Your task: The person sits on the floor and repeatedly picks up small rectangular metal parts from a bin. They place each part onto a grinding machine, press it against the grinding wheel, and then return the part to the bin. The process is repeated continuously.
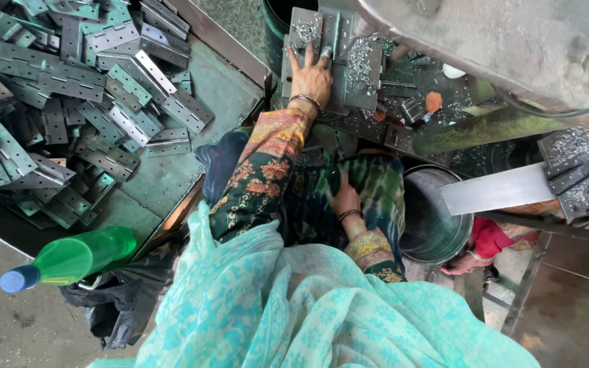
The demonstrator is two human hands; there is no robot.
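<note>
Dozens of grey metal hinges (69, 88) lie heaped in the shallow tray (172, 174) at my left, bare floor showing along its near edge. One steel bucket (434, 218) stands by my right knee; I cannot tell what it holds. My left hand (311, 75) lies flat with its grip spread on the hinge plate (328, 58) on the press surface, among metal shavings (359, 61). My right hand (344, 199) rests in my lap, fingers loosely spread, holding nothing. Beside me lies a green bottle (69, 259).

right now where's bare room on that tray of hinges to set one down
The hinge pile crowds the tray's left and top. Bare green tray floor lies along its right rim, and below the pile near the green bottle. The press plate under the left hand is littered with metal shavings.
</note>
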